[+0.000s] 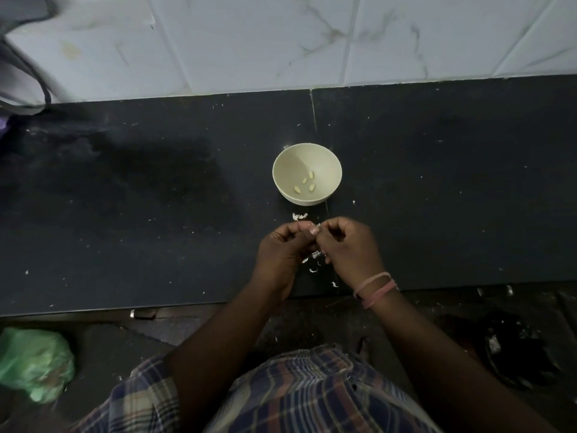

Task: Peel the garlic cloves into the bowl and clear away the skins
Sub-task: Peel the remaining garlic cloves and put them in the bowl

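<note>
bare forearms; pink bands [376, 288] on the right wrist; plaid garment [299, 392] below.

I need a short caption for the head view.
Both hands peel a garlic clove near a bowl holding four.

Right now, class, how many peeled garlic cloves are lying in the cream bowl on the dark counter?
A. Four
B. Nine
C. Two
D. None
A: four pale peeled cloves lie on the bottom of the cream bowl, while the left hand and right hand work together over the scattered skins on the counter.
</note>
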Demonstrator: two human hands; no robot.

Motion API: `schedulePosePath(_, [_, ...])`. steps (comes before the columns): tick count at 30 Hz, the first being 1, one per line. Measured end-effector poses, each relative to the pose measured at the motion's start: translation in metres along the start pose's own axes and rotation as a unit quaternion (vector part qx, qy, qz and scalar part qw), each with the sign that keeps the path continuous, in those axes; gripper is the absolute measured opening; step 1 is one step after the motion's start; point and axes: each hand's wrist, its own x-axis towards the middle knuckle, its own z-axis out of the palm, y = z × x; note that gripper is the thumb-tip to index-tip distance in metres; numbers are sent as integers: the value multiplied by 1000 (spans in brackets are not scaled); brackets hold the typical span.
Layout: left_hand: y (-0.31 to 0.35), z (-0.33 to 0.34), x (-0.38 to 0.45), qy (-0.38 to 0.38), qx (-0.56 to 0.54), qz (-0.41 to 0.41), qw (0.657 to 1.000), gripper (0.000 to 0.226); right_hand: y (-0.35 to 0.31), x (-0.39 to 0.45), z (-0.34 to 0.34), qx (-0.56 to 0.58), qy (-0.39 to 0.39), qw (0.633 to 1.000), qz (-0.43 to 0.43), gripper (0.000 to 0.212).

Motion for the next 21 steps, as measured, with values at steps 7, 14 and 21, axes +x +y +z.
schedulePosePath(7, [7, -1, -8, -16, -27, -33, 999, 8, -1, -3, 0, 12, -14, 999, 33, 13])
schedulePosePath(14, [3, -6, -8, 4, 24, -34, 999, 8, 5, -10, 3, -3, -15, 999, 35, 15])
schedulePosePath(21, [5, -2, -8, 5, 4, -43, 999, 13, 7, -6, 1, 118, -26, 986, 117, 20])
